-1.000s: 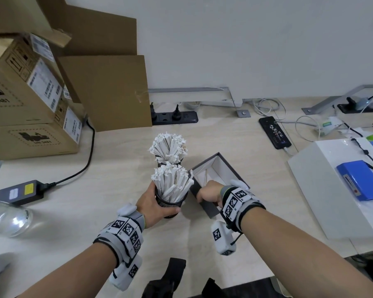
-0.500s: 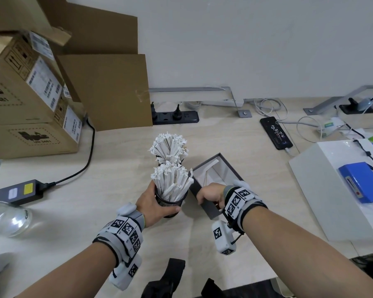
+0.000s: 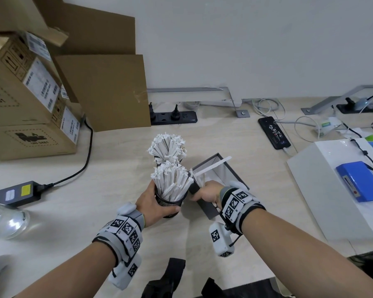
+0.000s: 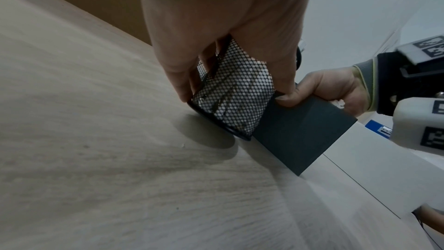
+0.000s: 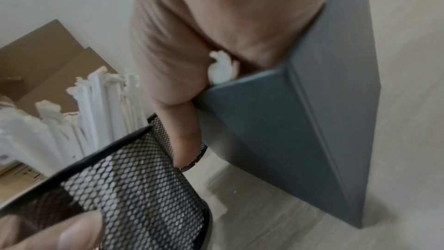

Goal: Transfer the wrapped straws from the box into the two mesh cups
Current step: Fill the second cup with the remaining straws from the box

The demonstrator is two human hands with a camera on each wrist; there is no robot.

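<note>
Two black mesh cups stand packed with white wrapped straws: the far cup [image 3: 167,147] and the near cup [image 3: 170,203]. My left hand [image 3: 163,200] grips the near cup [image 4: 235,94], which leans on the table. Right beside it is the open grey box [image 3: 221,175] with a white inside. My right hand [image 3: 202,192] reaches over the box's near corner and pinches wrapped straws [image 5: 222,67], its thumb on the outer box wall [image 4: 300,136]. One wrapped straw [image 3: 213,165] slants up from that hand over the box's far rim. The fingers inside the box are hidden.
Stacked cardboard boxes [image 3: 31,93] fill the left. A power adapter [image 3: 13,193] and its cable lie at the left, a power strip [image 3: 175,117] at the back, a phone [image 3: 273,132] and cables at the right. A white case [image 3: 323,190] carries a blue pack [image 3: 361,181].
The straw in my right hand has tilted up, and its far end now clears the box's rim. My left hand still holds the near cup in the same place.
</note>
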